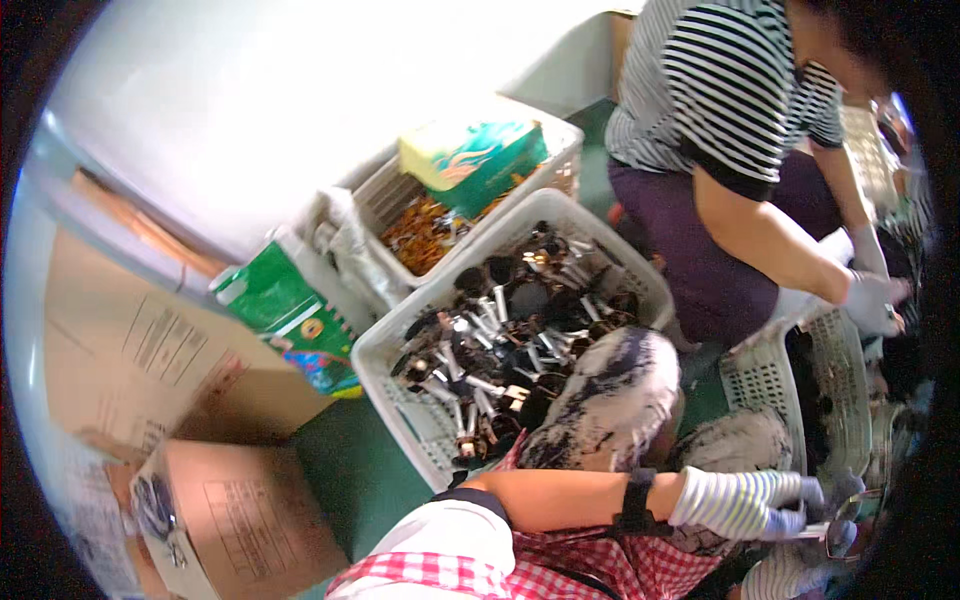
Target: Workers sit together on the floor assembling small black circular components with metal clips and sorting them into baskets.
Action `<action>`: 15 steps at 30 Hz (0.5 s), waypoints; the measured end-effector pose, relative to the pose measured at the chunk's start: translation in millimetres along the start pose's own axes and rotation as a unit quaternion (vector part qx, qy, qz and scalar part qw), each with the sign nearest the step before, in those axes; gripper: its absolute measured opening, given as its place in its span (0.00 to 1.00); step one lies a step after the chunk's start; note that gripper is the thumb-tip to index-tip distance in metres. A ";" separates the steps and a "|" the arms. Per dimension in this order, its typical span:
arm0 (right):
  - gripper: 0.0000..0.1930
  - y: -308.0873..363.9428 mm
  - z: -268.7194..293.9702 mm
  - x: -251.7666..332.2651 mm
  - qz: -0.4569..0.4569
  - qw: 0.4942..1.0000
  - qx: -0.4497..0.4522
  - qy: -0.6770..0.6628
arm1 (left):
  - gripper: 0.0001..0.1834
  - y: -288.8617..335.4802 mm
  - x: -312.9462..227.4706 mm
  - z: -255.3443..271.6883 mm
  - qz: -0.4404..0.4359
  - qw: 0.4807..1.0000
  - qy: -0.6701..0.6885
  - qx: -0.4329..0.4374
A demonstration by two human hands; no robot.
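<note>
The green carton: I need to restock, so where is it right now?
In the head view, the green carton stands left of centre, leaning against the left wall of the white basket of black and metal parts, above the cardboard boxes.

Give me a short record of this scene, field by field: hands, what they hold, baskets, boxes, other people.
Left hand: striped work glove, fingers closed around a small metal part that I cannot make out.
Right hand: gloved, mostly cut off at the lower edge.
Nearest basket: white plastic lattice basket holding dark and silver metal parts.
Boxes: brown cardboard cartons on the left.
Other person: striped shirt, gloved.
</note>
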State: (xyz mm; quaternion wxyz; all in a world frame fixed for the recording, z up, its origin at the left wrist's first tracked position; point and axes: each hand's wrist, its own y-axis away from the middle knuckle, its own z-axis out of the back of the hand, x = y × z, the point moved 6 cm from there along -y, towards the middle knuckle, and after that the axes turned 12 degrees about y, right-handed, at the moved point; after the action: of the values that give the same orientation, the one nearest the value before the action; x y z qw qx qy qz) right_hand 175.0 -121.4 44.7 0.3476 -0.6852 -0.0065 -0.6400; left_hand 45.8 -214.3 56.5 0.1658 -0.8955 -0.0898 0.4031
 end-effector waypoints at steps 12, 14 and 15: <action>0.29 -21.4 -81.3 0.7 -0.017 0.992 0.121 -0.017 | 0.14 145.9 -117.1 89.1 -0.118 0.941 0.026 -0.315; 0.30 -21.3 -83.0 -0.5 -0.023 0.991 0.130 -0.016 | 0.14 216.6 -131.3 123.9 -0.175 0.855 0.002 -0.489; 0.31 -21.9 -82.4 -0.5 -0.026 0.991 0.133 -0.016 | 0.15 251.7 -137.5 138.0 -0.236 0.816 -0.018 -0.527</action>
State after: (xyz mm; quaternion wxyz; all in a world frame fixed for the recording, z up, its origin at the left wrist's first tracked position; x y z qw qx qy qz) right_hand 93.1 -144.5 49.5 0.4187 -0.6424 -0.1150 -0.6315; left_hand -141.7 -457.6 -26.8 -0.2433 -0.7900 -0.4997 0.2591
